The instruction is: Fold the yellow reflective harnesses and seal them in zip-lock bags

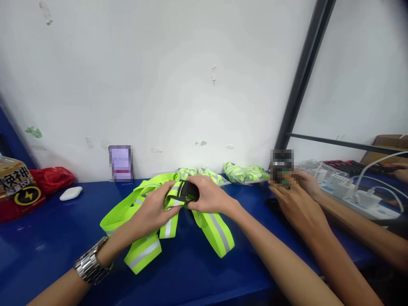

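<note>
A fluorescent yellow-green fabric strap, its flat band striped in reflective silver-grey, lies in loose loops on a smooth blue tabletop, one folded section raised between two bare hands. The left hand, below it a steel link watch, curls inward, fingers clamped on the fold; the right hand pinches a black plastic buckle between thumb and fingers. Behind, crinkled clear plastic packets hold matching yellow-green bands. At far left, a brown-and-red container bears bold Chinese characters and a yellow lightning bolt.
</note>
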`<state>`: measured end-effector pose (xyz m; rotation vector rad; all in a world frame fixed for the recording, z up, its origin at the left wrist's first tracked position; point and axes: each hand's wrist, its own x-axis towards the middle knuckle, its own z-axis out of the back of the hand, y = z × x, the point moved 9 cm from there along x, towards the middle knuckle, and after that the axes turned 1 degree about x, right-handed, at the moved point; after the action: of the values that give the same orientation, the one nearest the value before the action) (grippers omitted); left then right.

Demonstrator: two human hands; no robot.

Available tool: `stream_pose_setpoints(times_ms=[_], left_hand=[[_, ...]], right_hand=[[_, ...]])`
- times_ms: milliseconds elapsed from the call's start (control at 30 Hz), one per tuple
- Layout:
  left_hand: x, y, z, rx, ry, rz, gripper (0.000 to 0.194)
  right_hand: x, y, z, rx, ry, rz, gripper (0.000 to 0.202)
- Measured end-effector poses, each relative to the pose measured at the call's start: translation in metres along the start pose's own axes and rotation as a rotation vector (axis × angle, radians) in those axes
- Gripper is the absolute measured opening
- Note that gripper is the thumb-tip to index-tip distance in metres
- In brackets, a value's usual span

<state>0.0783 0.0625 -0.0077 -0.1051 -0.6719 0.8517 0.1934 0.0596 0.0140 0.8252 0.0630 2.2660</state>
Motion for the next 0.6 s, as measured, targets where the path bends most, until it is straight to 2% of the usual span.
stream_pose_setpoints(times_ms=[100,167,233,333,400,467,600], left_hand=[[-0.001,0.001,0.004,-0.093,0.009,0.061,0.059],[-0.002,-0.003,0.004,-0.183,0.062,0.075,0.067],[-0.002,-0.009,0.004,-0.292,0.126,0.069,0.072],[0.001,-0.018,0.002,-0.480,0.176,0.033,0.079],[0.005,-0.025,-0.003,-0.583,0.210,-0.013,0.077],[0.010,-0.032,-0.013,-0.644,0.240,-0.050,0.068],[0.017,-0.041,-0.027,-0.750,0.210,-0.060,0.057]], right_hand=[[0.002,-0.001,0.011,0.102,-0.064,-0.043,0.042],[0.004,0.002,0.022,0.145,-0.133,-0.053,0.043],[0.008,0.007,0.034,0.170,-0.199,-0.037,0.040],[0.017,0.019,0.045,0.254,-0.230,0.016,0.038],[0.024,0.027,0.052,0.339,-0.251,0.057,0.037],[0.032,0.033,0.061,0.410,-0.311,0.090,0.037],[0.047,0.037,0.077,0.483,-0.450,0.102,0.036]])
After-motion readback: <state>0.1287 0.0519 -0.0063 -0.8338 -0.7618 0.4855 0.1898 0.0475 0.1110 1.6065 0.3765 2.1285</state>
